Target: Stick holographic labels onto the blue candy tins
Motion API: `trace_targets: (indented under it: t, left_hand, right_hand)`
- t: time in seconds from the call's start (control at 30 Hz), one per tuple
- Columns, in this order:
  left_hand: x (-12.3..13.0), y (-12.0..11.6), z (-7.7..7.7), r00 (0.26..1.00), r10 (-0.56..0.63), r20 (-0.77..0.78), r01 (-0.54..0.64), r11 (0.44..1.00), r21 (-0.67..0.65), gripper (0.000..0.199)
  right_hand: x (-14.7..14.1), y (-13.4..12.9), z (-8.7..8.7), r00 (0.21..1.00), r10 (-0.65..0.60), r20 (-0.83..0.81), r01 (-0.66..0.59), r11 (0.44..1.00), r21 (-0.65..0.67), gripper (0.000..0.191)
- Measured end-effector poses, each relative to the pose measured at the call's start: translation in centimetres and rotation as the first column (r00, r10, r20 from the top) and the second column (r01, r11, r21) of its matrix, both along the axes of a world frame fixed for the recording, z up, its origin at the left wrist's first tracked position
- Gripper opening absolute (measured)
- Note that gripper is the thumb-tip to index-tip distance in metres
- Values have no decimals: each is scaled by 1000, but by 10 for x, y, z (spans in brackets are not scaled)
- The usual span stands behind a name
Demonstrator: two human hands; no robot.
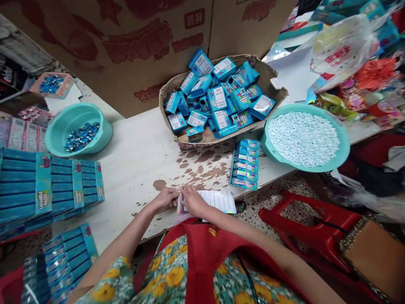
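Observation:
A white sheet with rows of strips and shiny rainbow edges, looking like a sticker sheet (220,201), lies at the table's near edge. My right hand (193,202) rests over its left end, fingers bent and closed on that edge. Close beside it, my left hand (165,199) is closed in a pinch by the same corner; anything between its fingertips is too small to make out. Just beyond the sheet, to the right, stands a row of small blue boxes (245,164), some with shiny strips on their ends.
A torn cardboard tray (172,141) full of blue boxes sits ahead, before a big carton (133,76). To its right is a teal basin (343,143) of white pellets; at left, another teal basin (103,135) holds blue metallic pieces. Packed blue cartons (44,185) and a red stool (303,228) flank me.

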State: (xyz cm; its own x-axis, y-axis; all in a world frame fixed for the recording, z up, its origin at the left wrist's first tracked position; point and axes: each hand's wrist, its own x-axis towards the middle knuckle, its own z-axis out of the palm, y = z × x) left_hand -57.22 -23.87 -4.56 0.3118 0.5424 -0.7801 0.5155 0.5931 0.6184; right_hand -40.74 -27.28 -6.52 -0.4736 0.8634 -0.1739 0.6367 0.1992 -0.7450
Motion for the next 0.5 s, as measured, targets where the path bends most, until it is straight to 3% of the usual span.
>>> trace_targets:
  t: [0.17, 0.27, 0.37, 0.43, 0.5]
  left_hand:
    - [0, 3, -7, 997, 64, -31, -64, 998, 6, 25]
    - [0, 2, -15, 997, 48, -66, -47, 999, 22, 24]
    - [-1, 4, -19, 975, -66, -211, 104, 979, 174, 25]
    - [0, 9, -15, 934, -117, -338, 210, 945, 252, 25]
    - [5, 20, -3, 911, -85, -404, 230, 917, 326, 24]
  right_hand:
    - [3, -6, 5, 995, 99, 7, -99, 995, 7, 47]
    - [5, -6, 12, 997, 71, -10, -71, 997, 18, 32]
    - [13, 2, 25, 987, -135, -84, 133, 991, -26, 7]
    - [25, 10, 37, 929, -327, -173, 314, 945, -95, 8]
    - [42, 18, 49, 843, -474, -255, 442, 880, -174, 11]
